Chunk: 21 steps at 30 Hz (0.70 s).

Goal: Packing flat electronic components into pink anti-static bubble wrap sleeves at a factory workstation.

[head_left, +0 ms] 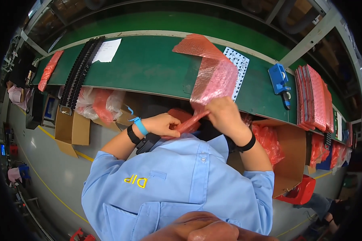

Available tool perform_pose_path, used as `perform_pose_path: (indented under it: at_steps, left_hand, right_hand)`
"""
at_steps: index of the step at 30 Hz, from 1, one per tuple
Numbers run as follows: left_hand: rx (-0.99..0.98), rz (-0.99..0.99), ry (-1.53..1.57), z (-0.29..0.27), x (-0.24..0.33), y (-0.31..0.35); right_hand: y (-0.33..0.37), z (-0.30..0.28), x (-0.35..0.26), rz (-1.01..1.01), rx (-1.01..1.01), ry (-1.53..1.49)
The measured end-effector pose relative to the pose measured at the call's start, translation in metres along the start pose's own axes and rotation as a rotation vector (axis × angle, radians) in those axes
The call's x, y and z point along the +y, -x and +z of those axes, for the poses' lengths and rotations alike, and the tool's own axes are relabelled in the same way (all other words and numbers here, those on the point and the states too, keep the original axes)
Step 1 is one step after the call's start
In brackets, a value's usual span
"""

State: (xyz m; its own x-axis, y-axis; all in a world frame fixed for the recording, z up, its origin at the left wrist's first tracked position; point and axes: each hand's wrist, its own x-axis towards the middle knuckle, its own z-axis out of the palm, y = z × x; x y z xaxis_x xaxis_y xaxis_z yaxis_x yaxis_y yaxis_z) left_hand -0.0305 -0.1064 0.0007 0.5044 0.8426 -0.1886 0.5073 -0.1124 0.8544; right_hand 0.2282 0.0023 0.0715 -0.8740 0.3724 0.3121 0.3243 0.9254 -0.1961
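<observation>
Pink bubble wrap point(215, 82) lies over the front part of the green bench and hangs past its edge toward my body. My left hand point(163, 125) is closed on a twisted, folded edge of it, close to my shirt. To the right and slightly higher, my right hand point(225, 114) grips the same edge, so the strip between them is stretched. Partly under the wrap is a white and blue panel point(240, 66) with rows of small black marks. A blue strap and a black band circle my left wrist.
On the green bench point(149, 64) lie a black slotted rail point(81, 70), a white paper point(107, 51) and a blue tape dispenser point(278, 80). Pink-wrapped packs point(313, 96) stand stacked at right. Below are cardboard boxes point(290, 160) and a red stool point(299, 190). Another person sits at lower right.
</observation>
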Motion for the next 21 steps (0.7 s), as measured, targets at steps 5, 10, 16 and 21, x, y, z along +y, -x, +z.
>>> perform_pose_path:
  at_steps: [5,10,16,21]
  left_hand:
    - [0.412,0.299,-0.345,0.032,-0.028,-0.023]
    - [0.165,0.125,-0.363,0.019,-0.035,-0.024]
    - [0.464,-0.081,0.314,-0.077,0.033,-0.017]
    - [0.386,-0.184,-0.203,-0.074,0.055,-0.042]
  right_hand:
    - [-0.026,-0.02,0.029,0.206,0.758,-0.09]
    - [-0.022,-0.013,0.014,0.08,0.687,-0.259]
    - [0.006,0.017,-0.032,-0.197,0.238,-0.408]
    - [0.001,0.026,-0.023,-0.185,-0.128,-0.618]
